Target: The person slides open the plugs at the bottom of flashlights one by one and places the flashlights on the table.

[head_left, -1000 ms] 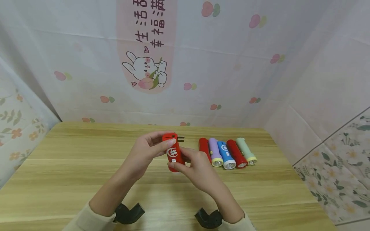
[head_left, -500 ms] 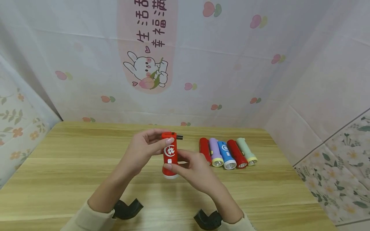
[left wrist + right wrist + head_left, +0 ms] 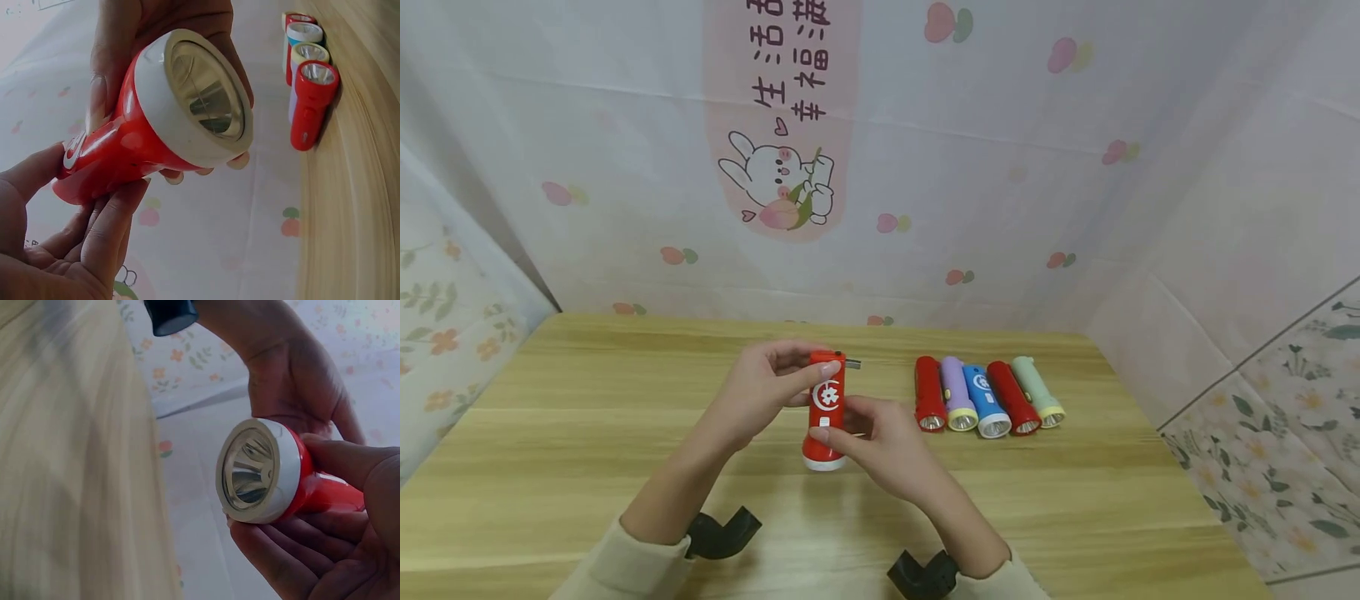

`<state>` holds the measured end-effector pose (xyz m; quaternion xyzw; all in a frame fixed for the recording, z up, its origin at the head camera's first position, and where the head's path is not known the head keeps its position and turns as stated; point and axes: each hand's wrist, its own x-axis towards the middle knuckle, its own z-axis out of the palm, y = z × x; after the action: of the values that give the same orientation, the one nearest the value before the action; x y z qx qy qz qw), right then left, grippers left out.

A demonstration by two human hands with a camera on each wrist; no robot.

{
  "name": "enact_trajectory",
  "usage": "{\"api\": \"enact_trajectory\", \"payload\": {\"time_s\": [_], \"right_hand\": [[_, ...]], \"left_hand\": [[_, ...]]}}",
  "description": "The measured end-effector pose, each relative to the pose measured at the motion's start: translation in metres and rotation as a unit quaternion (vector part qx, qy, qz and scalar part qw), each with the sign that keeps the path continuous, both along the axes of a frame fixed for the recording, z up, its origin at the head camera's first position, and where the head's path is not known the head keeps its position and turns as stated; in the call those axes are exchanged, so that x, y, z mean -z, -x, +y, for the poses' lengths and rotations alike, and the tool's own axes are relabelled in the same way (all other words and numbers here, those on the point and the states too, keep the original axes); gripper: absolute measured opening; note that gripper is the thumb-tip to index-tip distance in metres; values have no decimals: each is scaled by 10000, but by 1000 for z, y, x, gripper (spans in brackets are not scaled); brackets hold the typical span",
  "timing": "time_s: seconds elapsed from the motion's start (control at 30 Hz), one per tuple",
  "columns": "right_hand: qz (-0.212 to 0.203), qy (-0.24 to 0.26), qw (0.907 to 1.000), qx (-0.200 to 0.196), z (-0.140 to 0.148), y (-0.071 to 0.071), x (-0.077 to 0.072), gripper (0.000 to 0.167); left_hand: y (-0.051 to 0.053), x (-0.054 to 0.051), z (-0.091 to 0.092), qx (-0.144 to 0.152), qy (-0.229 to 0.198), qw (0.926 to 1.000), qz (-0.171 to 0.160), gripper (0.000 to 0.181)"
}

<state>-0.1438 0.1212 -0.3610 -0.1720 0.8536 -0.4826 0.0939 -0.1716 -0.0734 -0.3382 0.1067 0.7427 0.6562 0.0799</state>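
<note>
A red flashlight (image 3: 827, 408) with a white flower-like print, a white slide switch and a white lens rim hangs above the table, its lens end down. Metal plug prongs (image 3: 853, 364) stick out to the right from its top end. My left hand (image 3: 758, 390) grips that top end, thumb across the front. Lower down, my right hand (image 3: 895, 446) holds the body, with the thumb just below the switch. The reflector (image 3: 209, 94) faces the camera in the left wrist view. In the right wrist view, the white rim (image 3: 284, 475) sits over the right fingers (image 3: 275, 556).
To the right, several flashlights lie side by side on the wooden table (image 3: 625, 433): red (image 3: 930, 396), purple (image 3: 958, 396), blue (image 3: 987, 404), another red (image 3: 1015, 400) and pale green (image 3: 1039, 396). A patterned cloth (image 3: 970, 150) hangs behind the table.
Both hands have shifted slightly left with the flashlight. It has turned and tipped, so its white rim shows below. The row's leftmost red flashlight is now uncovered.
</note>
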Motion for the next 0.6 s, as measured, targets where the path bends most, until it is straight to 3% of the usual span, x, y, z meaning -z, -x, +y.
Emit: {"api": "enact_trajectory", "payload": {"time_s": [0.3,0.6], "right_hand": [[-10,-152,9996,232,-9,5,15,41],[-29,-116,9994,331,-15,8,25,37]], "left_hand": [[10,13,-8,25,705,9974,-127,39],[17,23,-9,157,880,9956,-286,37]]}}
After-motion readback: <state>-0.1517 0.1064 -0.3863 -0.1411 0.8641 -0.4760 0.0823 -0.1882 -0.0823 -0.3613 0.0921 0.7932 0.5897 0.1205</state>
